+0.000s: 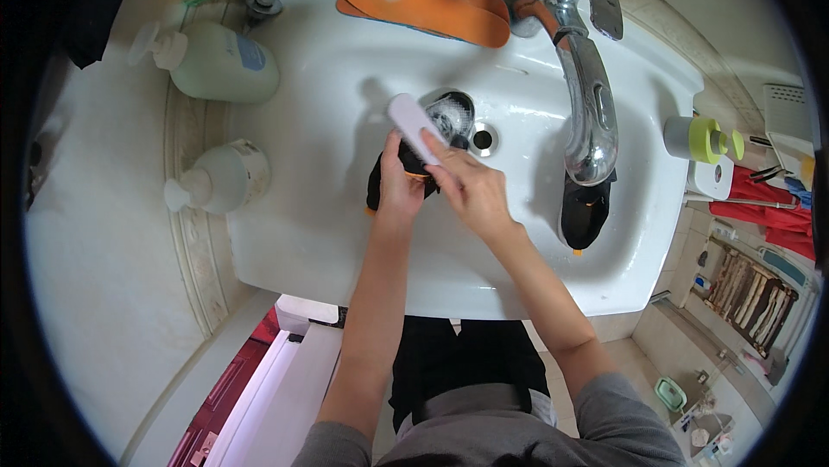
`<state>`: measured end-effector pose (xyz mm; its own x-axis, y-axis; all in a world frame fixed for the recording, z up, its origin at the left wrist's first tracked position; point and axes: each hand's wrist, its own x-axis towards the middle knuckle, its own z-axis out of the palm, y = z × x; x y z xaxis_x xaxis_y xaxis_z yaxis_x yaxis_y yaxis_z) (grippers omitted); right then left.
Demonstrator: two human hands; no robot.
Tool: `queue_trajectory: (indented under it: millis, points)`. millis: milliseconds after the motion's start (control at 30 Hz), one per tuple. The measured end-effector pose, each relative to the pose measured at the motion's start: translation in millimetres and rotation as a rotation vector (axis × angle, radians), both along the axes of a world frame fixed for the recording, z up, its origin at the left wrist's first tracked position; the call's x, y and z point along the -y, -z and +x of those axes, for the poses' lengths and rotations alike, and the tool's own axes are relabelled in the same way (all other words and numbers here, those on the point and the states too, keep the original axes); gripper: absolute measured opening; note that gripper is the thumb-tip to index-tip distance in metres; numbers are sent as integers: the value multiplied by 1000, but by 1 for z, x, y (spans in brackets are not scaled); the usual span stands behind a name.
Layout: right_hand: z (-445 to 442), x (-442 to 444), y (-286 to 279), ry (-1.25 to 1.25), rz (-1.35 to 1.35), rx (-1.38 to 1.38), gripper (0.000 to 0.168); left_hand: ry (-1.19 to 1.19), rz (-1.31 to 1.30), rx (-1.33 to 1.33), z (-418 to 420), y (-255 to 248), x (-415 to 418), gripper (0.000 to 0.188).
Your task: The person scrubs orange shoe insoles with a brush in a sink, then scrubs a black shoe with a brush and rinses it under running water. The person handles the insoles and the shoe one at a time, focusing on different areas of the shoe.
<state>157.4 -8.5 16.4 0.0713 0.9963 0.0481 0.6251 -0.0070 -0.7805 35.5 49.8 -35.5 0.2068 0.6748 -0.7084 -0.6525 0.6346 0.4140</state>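
Observation:
Over the white sink basin, my left hand grips a black shoe whose toe end is wet and covered with white suds. My right hand holds a pale scrubbing brush by its end, with the bristle side turned down against the shoe. The bristles and part of the shoe are hidden by the brush and my hands. A second black shoe lies at the right side of the basin, partly under the faucet. Two orange insoles rest overlapping on the sink's back ledge.
A chrome faucet reaches over the basin's right side. The metal drain is just right of the shoe in hand. Two pump bottles stand along the left. A grey and lime-green bottle is beyond the right rim.

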Motion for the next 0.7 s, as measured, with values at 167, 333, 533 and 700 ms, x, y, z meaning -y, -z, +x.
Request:
queue_trajectory:
  millis: [167, 333, 533, 700]
  points:
    - [36, 7, 29, 221, -172, -165, 45, 105, -40, 132, -6, -28, -6, 57]
    - [35, 9, 23, 263, -221, -268, 45, 122, -48, 138, -4, -18, -8, 54]
    - [29, 12, 15, 257, -59, -178, 46, 249, 131, 177, 2, 2, -3, 47]
    - [41, 11, 19, 305, -293, -440, 45, 398, 193, -57, 10, 13, 4, 30]
